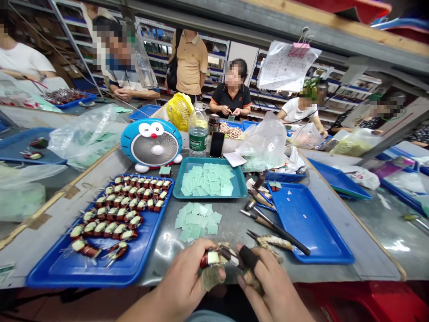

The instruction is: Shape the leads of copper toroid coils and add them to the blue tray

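My left hand grips a copper-wound coil; my right hand holds a metal-tipped tool close to it. Green squares lie just beyond both.

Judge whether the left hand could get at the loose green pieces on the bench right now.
Probably, once freed: the green pieces lie just ahead of the left hand with nothing visibly between, but it is holding a coil.
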Motion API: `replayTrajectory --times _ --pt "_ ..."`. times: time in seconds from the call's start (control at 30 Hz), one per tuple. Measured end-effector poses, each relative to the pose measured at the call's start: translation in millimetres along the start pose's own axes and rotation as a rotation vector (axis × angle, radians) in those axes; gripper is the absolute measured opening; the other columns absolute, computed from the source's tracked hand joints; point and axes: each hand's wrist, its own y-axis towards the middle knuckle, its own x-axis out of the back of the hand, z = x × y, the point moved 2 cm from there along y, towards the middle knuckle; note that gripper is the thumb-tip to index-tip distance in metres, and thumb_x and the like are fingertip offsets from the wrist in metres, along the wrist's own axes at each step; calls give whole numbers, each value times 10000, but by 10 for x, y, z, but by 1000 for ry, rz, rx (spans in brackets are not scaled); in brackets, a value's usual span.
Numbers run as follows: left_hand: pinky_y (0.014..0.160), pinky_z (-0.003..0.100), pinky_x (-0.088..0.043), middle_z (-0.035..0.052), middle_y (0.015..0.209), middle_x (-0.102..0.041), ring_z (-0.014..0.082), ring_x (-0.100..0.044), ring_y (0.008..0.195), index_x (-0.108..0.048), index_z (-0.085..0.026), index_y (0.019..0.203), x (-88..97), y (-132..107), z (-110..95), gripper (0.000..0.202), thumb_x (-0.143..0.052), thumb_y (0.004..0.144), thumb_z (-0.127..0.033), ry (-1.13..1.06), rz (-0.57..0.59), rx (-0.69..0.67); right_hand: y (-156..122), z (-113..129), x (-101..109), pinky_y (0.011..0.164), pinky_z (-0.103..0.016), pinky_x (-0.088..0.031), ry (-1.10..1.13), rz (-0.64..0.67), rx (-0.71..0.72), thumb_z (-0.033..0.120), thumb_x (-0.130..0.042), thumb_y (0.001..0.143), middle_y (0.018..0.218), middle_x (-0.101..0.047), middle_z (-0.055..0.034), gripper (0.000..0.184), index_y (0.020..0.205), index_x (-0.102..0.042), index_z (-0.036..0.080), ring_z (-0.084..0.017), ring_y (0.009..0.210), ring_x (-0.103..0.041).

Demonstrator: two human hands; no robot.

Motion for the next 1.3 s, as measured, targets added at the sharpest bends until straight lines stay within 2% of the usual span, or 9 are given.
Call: replayTrajectory --times 0.17,0.33,0.57,0.77,0.87,0.93,1.03,1.2,1.3 --pt "703 262 -423 18 918 -689 203 -637 786 -570 -241 1096 -47 11 22 186 -644 981 -368 37 9 -16 -14 -22 3 803 -213 -478 32 0 -7 200 -504 964 1111 -561 -66 391 1354 -505 234 -125 953 -539" --pt "684 268 -418 11 903 -715 212 -660 773 -561 -251 1114 -80 13 50 219 -670 970 -374 124 -17 1 -35 -31 -17 770 -219 -396 42 29 -32 132 -492 920 989 -557 -44 120 987 -583 175 -122 891 -489" --pt "652 277 -417 -2 860 -714 212 -678 720 -544 -261 1120 -218 24 17 176 -611 1007 -379 261 -124 -76 2 -129 36 796 -273 -279 -179 1 -113 30 -441 849 925 -535 -66 193 834 -581 162 -172 890 -395" --pt "629 293 -409 5 796 -689 219 -641 676 -553 -231 1034 -254 51 41 294 -496 1036 -520 271 -52 -95 -54 -202 71 762 -239 -307 53 381 -336 49 -507 835 946 -555 -16 139 893 -555 166 -125 855 -451" --pt "668 282 -419 3 841 -687 204 -630 720 -546 -231 1071 -161 38 20 247 -512 1039 -474 141 36 6 -84 -196 94 838 -249 -373 91 294 -305 110 -520 905 1027 -558 -26 79 936 -567 166 -132 953 -488" --pt "691 267 -427 0 865 -680 186 -620 746 -539 -231 1113 -82 38 -21 238 -502 1046 -456 -13 98 74 -80 -209 129 916 -271 -409 73 183 -231 167 -510 963 1137 -547 -43 135 1075 -583 192 -146 1056 -493" --pt "695 242 -436 7 891 -658 164 -594 774 -562 -218 1103 -3 51 -77 270 -515 1038 -475 -245 152 145 -58 -249 166 955 -281 -437 36 119 -158 206 -487 1010 1214 -529 -52 265 1268 -536 238 -142 1100 -496" --pt "750 244 -465 19 940 -604 159 -578 841 -598 -194 1098 -65 50 -46 375 -631 967 -544 -635 163 259 -41 -249 128 925 -291 -455 65 135 -95 228 -502 1007 1181 -542 -58 99 1071 -561 178 -149 1069 -506" --pt "690 237 -451 17 888 -568 150 -543 800 -605 -173 1060 -127 32 -3 424 -659 938 -575 -716 159 296 -38 -235 92 906 -286 -453 95 148 -102 238 -499 1009 1156 -548 -63 113 966 -550 147 -146 1047 -504"
